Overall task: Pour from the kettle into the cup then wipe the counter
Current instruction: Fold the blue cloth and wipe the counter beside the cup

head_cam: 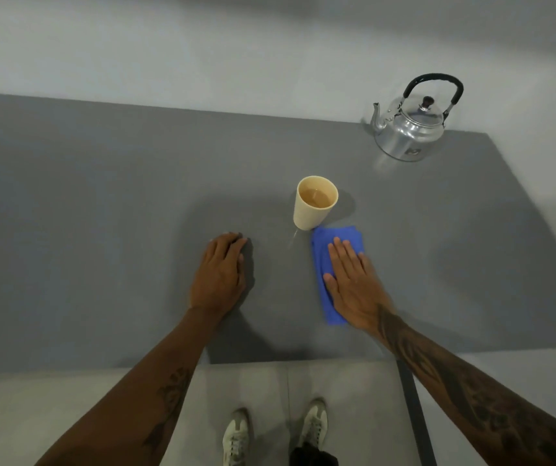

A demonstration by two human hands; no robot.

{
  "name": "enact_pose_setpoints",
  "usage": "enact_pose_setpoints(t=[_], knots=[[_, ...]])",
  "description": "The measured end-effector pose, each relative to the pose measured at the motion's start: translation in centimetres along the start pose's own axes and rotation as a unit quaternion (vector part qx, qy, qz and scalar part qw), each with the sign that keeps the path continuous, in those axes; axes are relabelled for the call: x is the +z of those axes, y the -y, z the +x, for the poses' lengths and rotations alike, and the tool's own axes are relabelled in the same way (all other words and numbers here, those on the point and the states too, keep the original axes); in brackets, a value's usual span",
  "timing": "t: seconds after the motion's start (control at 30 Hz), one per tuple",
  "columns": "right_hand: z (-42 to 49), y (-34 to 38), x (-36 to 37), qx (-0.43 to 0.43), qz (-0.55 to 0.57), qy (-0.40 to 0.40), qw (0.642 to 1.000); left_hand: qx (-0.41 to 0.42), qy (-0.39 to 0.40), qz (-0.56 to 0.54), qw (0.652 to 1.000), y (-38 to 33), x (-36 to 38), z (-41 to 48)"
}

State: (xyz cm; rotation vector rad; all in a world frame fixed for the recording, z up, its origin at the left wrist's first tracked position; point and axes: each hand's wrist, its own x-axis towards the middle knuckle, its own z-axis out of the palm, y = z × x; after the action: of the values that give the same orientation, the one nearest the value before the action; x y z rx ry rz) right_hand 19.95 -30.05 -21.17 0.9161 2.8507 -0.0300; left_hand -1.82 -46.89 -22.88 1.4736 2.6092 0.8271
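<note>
A shiny metal kettle (pixel 409 131) with a black handle stands upright at the counter's far right corner, spout to the left. A cream cup (pixel 315 201) holding brownish liquid stands mid-counter. Just below and to the right of the cup lies a folded blue cloth (pixel 328 260). My right hand (pixel 355 287) lies flat on the cloth, fingers together and stretched out, pressing it to the grey counter (pixel 101 230). My left hand (pixel 221 274) rests palm down on the bare counter left of the cup, fingers slightly curled, holding nothing. A thin wet streak (pixel 294 236) shows below the cup.
The counter's near edge runs just above my shoes (pixel 236 435). A pale wall stands behind the counter. A dark vertical strip (pixel 414 408) runs down below the counter's front edge on the right.
</note>
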Motion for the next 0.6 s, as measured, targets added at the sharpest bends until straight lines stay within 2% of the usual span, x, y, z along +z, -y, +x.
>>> enact_pose_setpoints(t=[0.3,0.47,0.6], knots=[[4.8,8.6,-0.6,-0.131,-0.031,-0.011,0.991,-0.029,-0.005,-0.014,0.999,-0.8,-0.5,-0.1],[8.4,11.0,-1.1,-0.116,0.000,-0.018,0.993,-0.027,-0.002,-0.001,1.000,-1.1,-0.7,-0.3],[3.9,8.2,0.5,-0.112,0.007,-0.037,0.993,-0.035,0.007,0.022,0.999,-0.6,-0.3,-0.2]])
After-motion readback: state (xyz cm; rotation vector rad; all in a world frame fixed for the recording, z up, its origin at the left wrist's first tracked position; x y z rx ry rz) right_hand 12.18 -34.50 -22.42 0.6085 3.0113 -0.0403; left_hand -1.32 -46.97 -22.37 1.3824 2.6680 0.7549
